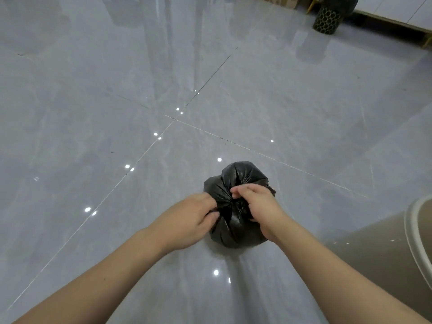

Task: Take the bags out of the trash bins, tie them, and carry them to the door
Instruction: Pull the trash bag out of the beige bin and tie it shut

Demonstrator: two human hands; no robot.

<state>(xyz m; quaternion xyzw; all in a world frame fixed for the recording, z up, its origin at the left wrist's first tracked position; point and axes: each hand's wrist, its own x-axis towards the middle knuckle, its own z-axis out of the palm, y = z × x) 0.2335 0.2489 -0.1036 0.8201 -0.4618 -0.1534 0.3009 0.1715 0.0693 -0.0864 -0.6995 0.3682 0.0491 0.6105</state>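
A small black trash bag (243, 176) sits on the glossy grey tiled floor, bunched and gathered at its top. My left hand (189, 220) pinches the gathered plastic on the bag's left side. My right hand (257, 206) grips the gathered neck from the right, fingers curled into the folds. Both hands meet at the middle of the bag and hide the knot area. A beige trash bin (416, 235) stands at the right edge, only partly in view; no liner shows on the visible part of its rim.
A black bin with a honeycomb pattern (327, 18) stands far back at the upper right, beside a wooden baseboard and white panels (397, 22). Grey floor tiles (117, 90) stretch widely to the left and ahead.
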